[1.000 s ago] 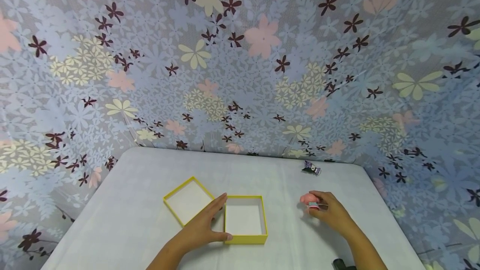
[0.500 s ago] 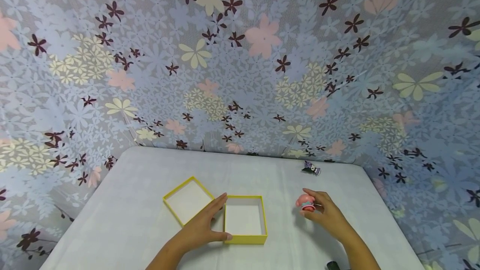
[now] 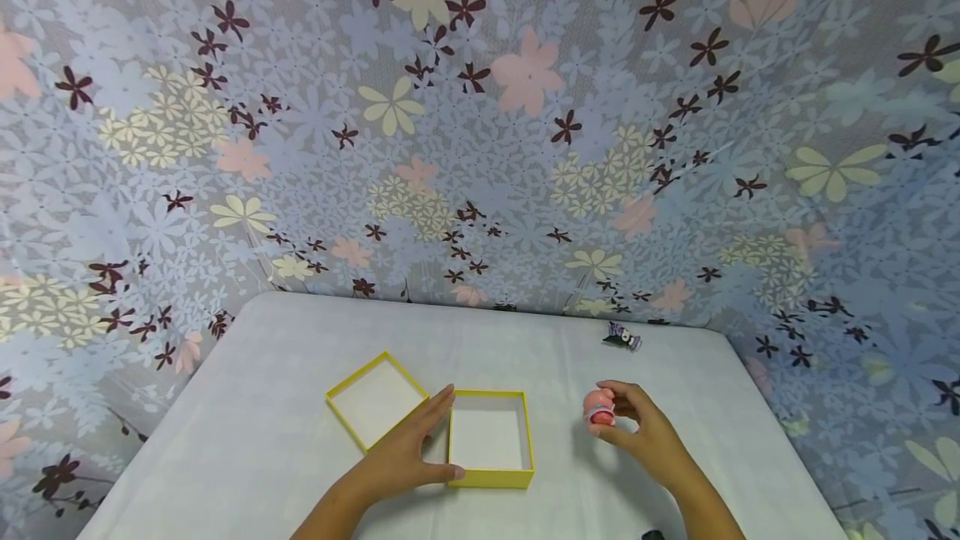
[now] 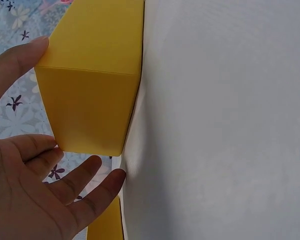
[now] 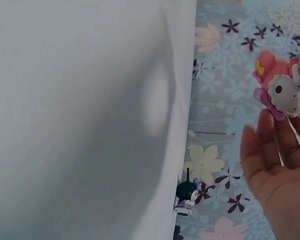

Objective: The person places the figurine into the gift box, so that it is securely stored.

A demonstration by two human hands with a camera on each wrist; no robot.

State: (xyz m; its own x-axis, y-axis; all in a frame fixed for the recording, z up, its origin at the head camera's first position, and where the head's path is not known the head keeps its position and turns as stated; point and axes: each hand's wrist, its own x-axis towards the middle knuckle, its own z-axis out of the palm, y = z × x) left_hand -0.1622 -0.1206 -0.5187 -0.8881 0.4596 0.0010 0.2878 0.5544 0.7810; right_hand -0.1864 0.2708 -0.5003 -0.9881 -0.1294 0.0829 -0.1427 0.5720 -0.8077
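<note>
An open yellow box (image 3: 495, 479) with a white inside stands on the table. My left hand (image 3: 401, 461) holds its left side, thumb at the near corner and fingertips at the far corner; in the left wrist view the other fingers are spread below the box's yellow wall (image 4: 85, 107). To the right of the box, my right hand (image 3: 645, 432) pinches a small pink figurine (image 3: 598, 405) between thumb and fingers above the table. In the right wrist view the figurine (image 5: 285, 92) shows a white face, pink ears and a yellow bow.
Left of the box lies a matching yellow-rimmed lid (image 3: 378, 402), partly behind the left hand. A small dark and purple figurine (image 3: 622, 336) lies near the table's back right. A black object (image 3: 653, 535) peeks in at the bottom edge. Flowered cloth (image 3: 480, 148) hangs behind the white table.
My right hand has moved left toward the box with the pink figurine, which has turned in the fingers. The left hand, box and lid stay in place.
</note>
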